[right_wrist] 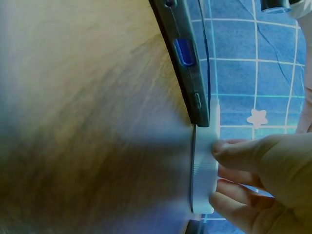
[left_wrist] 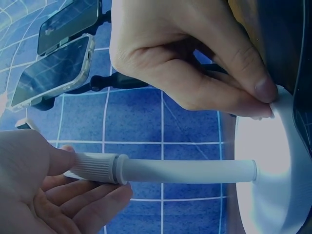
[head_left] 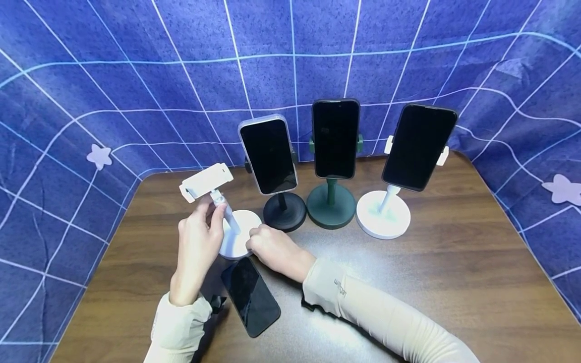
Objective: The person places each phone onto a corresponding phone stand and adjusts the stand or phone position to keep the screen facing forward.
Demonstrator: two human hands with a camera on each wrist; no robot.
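Observation:
A white phone stand with a round base stands at the left of a row of stands, its clamp carrying no phone. My left hand grips the ribbed collar at the top of its post, thumb on one side and fingers on the other. With thumb and fingertips my right hand pinches the edge of the base; the left wrist view shows those fingertips right at the rim. Just in front of the base, between my forearms, a dark phone lies screen up on the table.
Three stands hold upright phones: a black stand, a dark green stand and another white stand. Behind the wooden table hangs a blue gridded cloth with pale stars.

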